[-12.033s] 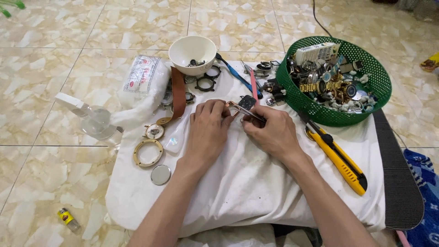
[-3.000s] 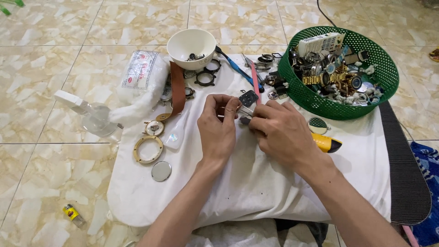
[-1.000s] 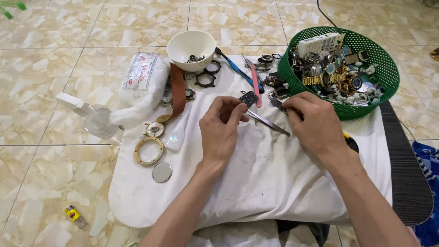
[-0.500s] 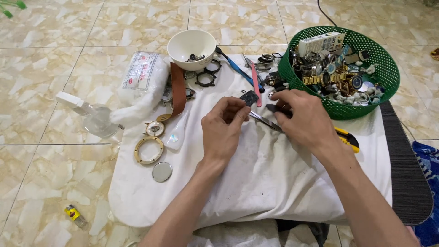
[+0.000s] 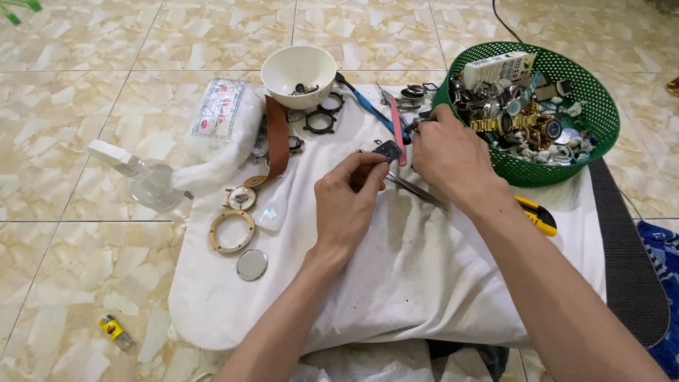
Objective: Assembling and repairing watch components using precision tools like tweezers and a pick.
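While the left hand [image 5: 350,201] pinches a small dark watch part [image 5: 388,150] between thumb and forefinger — grip clamped on it — the right hand [image 5: 453,159] rests just beside, fingers curled at the small parts by the green basket [image 5: 601,113]; whether its grip holds anything I cannot tell. Metal tweezers [image 5: 417,191] lie under it. Far left of both — a white labelled packet [image 5: 221,117]; inside the basket, a white box [image 5: 498,68].

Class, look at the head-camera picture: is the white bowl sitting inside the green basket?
No: the white bowl stands on the white cloth, well to the left of the green basket.
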